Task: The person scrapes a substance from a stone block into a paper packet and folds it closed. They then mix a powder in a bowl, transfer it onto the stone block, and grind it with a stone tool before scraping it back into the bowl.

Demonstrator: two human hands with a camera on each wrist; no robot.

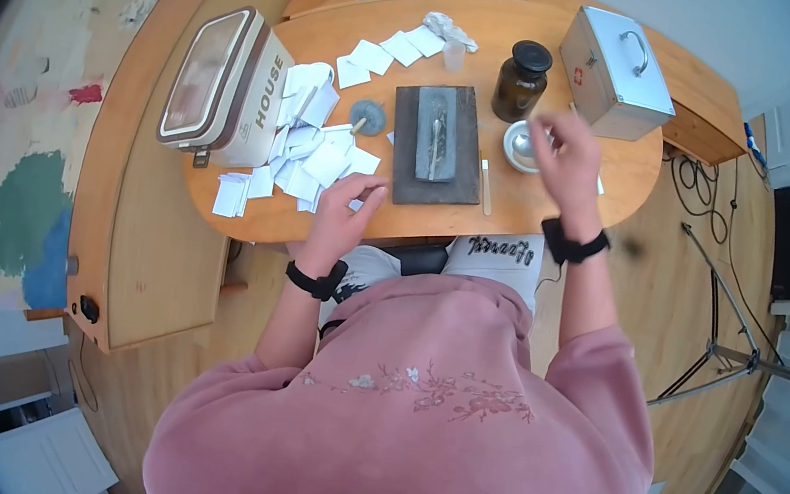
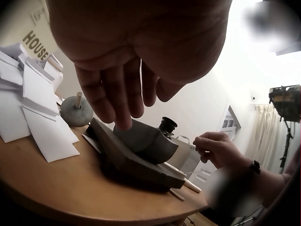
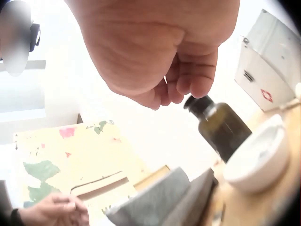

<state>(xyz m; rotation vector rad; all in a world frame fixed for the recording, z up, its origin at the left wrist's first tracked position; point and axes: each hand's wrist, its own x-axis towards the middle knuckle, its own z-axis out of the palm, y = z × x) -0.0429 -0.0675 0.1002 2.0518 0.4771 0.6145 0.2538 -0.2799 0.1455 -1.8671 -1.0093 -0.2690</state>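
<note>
The white bowl (image 1: 508, 153) lies beside the right hand (image 1: 571, 166), fingers bent, any pinch unclear; left hand (image 1: 341, 219) loosely spread, nearer the papers (image 1: 326, 165).

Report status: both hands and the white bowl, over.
Left hand open, near papers. Right hand near white bowl, partly hiding it; grip unclear. Grey block on dark board.

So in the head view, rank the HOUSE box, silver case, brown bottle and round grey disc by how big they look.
1. HOUSE box, largest
2. Silver case
3. Brown bottle
4. Round grey disc, smallest
</note>
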